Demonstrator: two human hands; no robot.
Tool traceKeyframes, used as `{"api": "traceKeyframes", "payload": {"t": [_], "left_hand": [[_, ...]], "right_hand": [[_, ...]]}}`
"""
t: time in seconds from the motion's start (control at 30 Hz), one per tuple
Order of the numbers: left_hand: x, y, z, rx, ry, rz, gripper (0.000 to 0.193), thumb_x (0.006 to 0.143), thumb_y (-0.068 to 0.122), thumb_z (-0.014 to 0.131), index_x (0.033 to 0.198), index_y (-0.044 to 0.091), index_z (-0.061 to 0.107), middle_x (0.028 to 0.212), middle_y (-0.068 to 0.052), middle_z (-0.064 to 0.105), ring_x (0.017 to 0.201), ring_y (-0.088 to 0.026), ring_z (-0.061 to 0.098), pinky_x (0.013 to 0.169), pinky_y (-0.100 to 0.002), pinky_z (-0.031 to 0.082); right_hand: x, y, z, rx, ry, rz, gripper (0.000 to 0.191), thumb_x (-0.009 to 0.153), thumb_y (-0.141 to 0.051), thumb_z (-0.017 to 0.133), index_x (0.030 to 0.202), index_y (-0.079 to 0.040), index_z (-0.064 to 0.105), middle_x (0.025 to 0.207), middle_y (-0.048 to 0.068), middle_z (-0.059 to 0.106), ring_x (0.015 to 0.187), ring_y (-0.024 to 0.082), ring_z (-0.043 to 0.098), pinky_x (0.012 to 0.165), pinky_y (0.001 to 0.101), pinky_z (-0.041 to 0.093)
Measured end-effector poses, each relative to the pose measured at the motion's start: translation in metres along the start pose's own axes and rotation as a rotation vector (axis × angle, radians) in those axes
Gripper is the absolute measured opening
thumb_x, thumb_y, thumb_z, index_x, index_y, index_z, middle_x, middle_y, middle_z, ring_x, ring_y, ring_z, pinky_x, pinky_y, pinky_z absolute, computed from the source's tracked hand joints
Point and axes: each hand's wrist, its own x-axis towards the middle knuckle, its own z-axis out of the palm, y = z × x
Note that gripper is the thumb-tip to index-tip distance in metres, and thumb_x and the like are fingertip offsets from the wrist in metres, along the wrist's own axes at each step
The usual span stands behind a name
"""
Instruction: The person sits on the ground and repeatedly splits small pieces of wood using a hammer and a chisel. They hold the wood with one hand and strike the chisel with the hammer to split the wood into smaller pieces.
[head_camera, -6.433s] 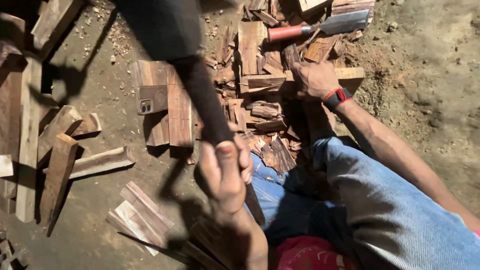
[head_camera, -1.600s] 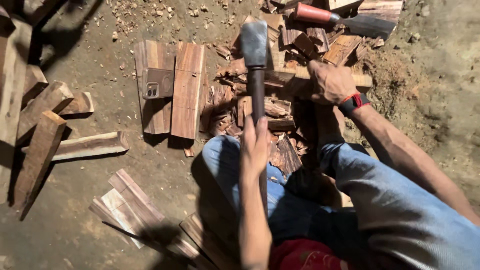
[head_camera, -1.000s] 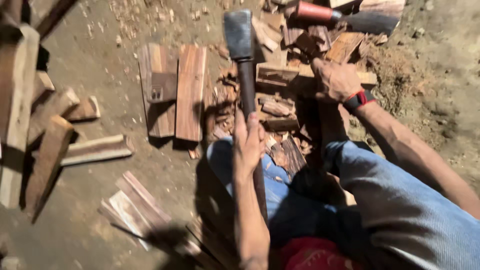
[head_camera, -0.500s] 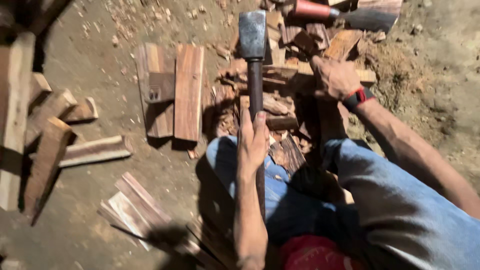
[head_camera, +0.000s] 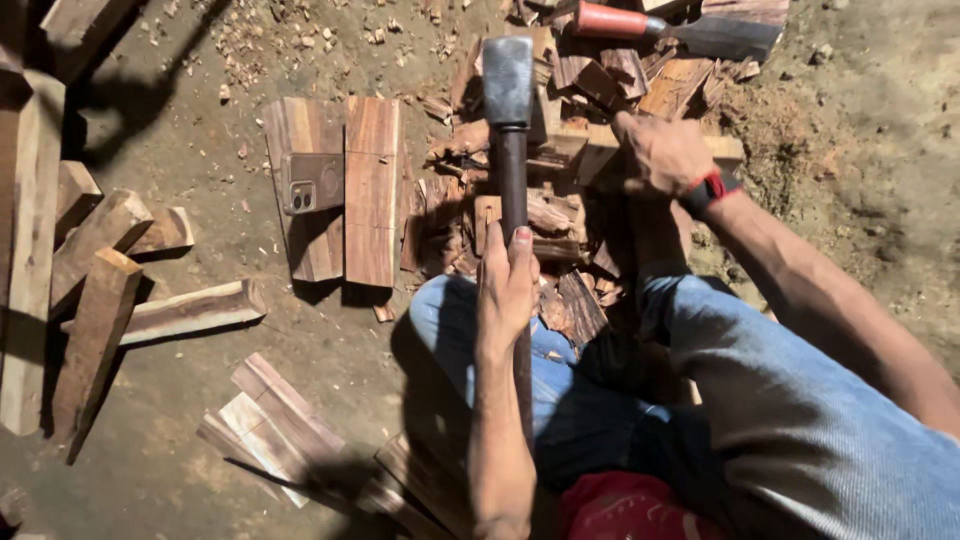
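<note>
Seated on bare dirt, knees up in blue jeans, facing a heap of split reddish wood

Left hand wrapped round the dark handle of a hatchet, fingers closed on the shaft about midway along. Handle runs straight away from the body, nearly vertical in the head view; steel head at the far end, raised over the near edge of the heap, blade side not clear from this angle

Right hand out ahead and to the right, red band at the wrist, fingers curled down on a pale wood block lying crosswise on the heap. Grip looks closed on it; fingertips hidden

Key relation: block sits just right of the hatchet head and at about the same reach, its long axis across the handle's line. Right hand on the block's right part, so the head is near the block's left end, with the holding fingers close beside. Right hand is on the block, left is further back

Left of the heap: two flat boards side by side, a phone on them. A second tool with red handle at the heap's far side. Loose billets at far left, more slats near the left knee
</note>
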Motion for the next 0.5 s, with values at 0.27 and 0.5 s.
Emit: {"api": "traceKeyframes", "payload": {"t": [0.27,0.5], "left_hand": [[-0.034,0.035,-0.043,-0.077,-0.096,0.379,0.041,0.112,0.045,0.043,0.112,0.004,0.046,0.072,0.004,0.048,0.052,-0.006,0.045,0.040,-0.023,0.038],[0.008,0.001,-0.009,0.099,0.003,0.208,0.040,0.110,0.042,0.046,0.115,0.002,0.051,0.071,0.003,0.046,0.055,-0.006,0.046,0.044,-0.023,0.039]], "right_hand": [[-0.006,-0.005,-0.010,0.081,-0.021,0.001,0.075,0.064,-0.048,0.091,0.113,-0.011,0.047,0.086,0.010,0.066,0.082,0.034,0.067,0.067,0.0449,0.052],[0.001,-0.005,-0.010,0.061,-0.087,0.050,0.079,0.062,-0.048,0.092,0.117,-0.013,0.047,0.090,0.011,0.066,0.075,0.034,0.067,0.056,0.0469,0.051]]}}
